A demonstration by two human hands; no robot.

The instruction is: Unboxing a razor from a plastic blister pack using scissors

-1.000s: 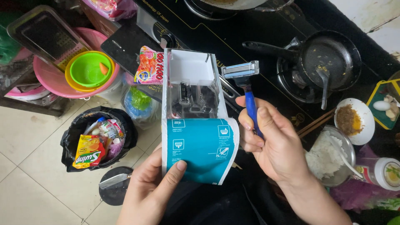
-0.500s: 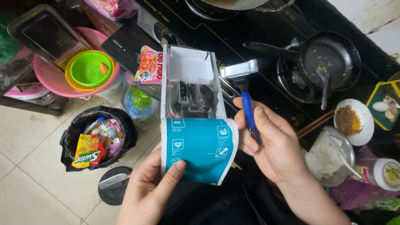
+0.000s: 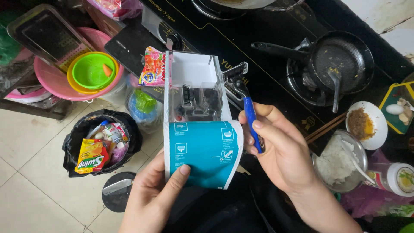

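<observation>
Razor package point(image 3: 200, 129) at centre frame, torn open: clear plastic blister above with dark cartridges visible inside, teal card backing peeled and curling below. Left hand point(image 3: 157, 194) beneath it, closed on the lower card, thumb pressed flat against the teal face, fingers behind and hidden. Razor point(image 3: 246, 101) just beside the package's right edge, blue handle running down, head tipped toward the blister's top corner and seemingly touching it. Right hand point(image 3: 282, 149) wrapped around the blue handle, thumb and fingers pinching it firmly. Behind both, black gas stove point(image 3: 267, 34) with a dark frying pan point(image 3: 340, 58) on a burner, a utensil lying in it. Right of the hand, metal bowl of white rice point(image 3: 338, 162) with a spoon, small white plate point(image 3: 366, 123) of brownish food, chopsticks nearby. Lower left on the tiled floor, black bin point(image 3: 101, 140) stuffed with wrappers. Upper left, green bowl point(image 3: 92, 71) nested in a pink basin point(image 3: 51, 77).
</observation>
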